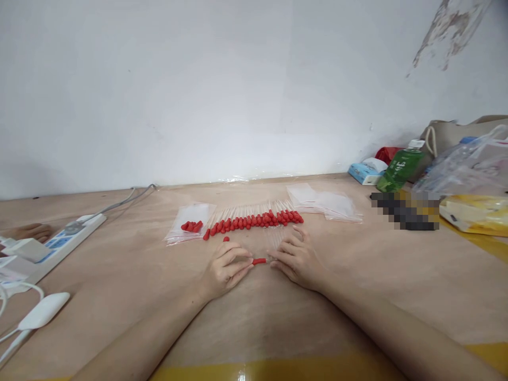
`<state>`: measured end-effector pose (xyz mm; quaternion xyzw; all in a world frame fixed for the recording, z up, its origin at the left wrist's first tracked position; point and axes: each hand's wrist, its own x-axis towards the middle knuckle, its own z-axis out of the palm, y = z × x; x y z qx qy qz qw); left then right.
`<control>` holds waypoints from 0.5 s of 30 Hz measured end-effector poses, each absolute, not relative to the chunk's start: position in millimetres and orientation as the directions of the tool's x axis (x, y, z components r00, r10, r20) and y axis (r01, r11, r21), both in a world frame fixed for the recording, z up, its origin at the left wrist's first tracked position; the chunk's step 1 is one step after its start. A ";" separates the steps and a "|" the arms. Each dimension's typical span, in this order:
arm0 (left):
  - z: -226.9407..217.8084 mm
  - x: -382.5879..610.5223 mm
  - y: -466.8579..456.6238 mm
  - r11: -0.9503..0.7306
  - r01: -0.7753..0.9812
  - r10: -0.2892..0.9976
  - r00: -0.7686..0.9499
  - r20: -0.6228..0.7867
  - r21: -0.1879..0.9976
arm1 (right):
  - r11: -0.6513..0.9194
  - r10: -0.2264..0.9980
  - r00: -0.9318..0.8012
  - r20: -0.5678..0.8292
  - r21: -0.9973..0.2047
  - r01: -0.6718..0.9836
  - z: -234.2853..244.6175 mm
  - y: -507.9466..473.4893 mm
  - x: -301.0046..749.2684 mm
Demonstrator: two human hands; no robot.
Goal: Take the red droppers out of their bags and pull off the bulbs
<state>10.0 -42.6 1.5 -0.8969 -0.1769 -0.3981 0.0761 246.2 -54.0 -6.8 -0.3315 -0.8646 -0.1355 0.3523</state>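
Note:
My left hand and my right hand meet on the wooden table, fingers curled. Between their fingertips lies a small red cap joined to a thin clear stick; both hands pinch it, the left at the red end, the right at the stick. Just beyond them a row of several red-capped clear sticks lies side by side. One loose red cap sits near my left hand. A small clear bag with red caps lies left of the row.
A pile of empty clear bags lies right of the row. At the left are a white power strip and a white charger. At the right stand a green bottle, a tissue pack and plastic bags.

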 end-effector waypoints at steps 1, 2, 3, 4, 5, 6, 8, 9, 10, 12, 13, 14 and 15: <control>1.8 10.2 -43.1 -0.924 0.383 0.268 0.616 0.741 0.015 | 0.742 0.485 -0.540 0.688 0.003 0.671 -6.0 -55.1 244.5; 2.2 10.7 -43.7 -0.919 0.393 0.290 0.609 0.738 0.036 | 0.736 0.498 -0.544 0.676 0.002 0.677 -5.3 -56.2 243.1; 2.6 11.7 -44.3 -0.910 0.409 0.326 0.605 0.726 0.067 | 0.730 0.512 -0.546 0.664 -0.001 0.684 -4.7 -57.1 242.1; 3.0 12.9 -44.9 -0.899 0.426 0.367 0.608 0.704 0.102 | 0.725 0.524 -0.547 0.652 -0.004 0.689 -4.4 -57.9 241.3; 3.3 14.4 -45.5 -0.888 0.441 0.407 0.618 0.673 0.132 | 0.723 0.531 -0.549 0.646 -0.006 0.691 -4.3 -58.6 240.5; 3.4 15.9 -45.9 -0.879 0.452 0.437 0.632 0.640 0.154 | 0.724 0.531 -0.552 0.642 -0.006 0.690 -4.5 -59.1 239.9; 3.3 18.5 -46.4 -0.867 0.468 0.473 0.662 0.582 0.173 | 0.733 0.524 -0.561 0.641 -0.004 0.680 -5.3 -59.9 238.6; 3.0 19.5 -46.7 -0.861 0.477 0.486 0.669 0.563 0.175 | 0.738 0.518 -0.564 0.643 -0.003 0.674 -5.6 -60.3 237.8; 2.7 20.2 -47.0 -0.853 0.490 0.499 0.670 0.549 0.179 | 0.743 0.512 -0.567 0.645 -0.001 0.669 -5.8 -60.8 237.0; 2.5 21.1 -48.1 -0.834 0.520 0.534 0.671 0.514 0.187 | 0.751 0.506 -0.574 0.644 -0.001 0.660 -5.5 -62.4 235.4; 2.6 21.2 -48.9 -0.827 0.530 0.546 0.675 0.496 0.187 | 0.754 0.504 -0.578 0.642 -0.001 0.657 -5.0 -63.5 234.8; 2.7 21.0 -49.6 -0.823 0.537 0.552 0.680 0.482 0.185 | 0.756 0.503 -0.580 0.640 -0.001 0.654 -4.3 -64.6 234.8; 2.7 20.2 -50.2 -0.823 0.538 0.553 0.686 0.473 0.182 | 0.757 0.504 -0.582 0.637 -0.003 0.653 -3.7 -65.6 235.5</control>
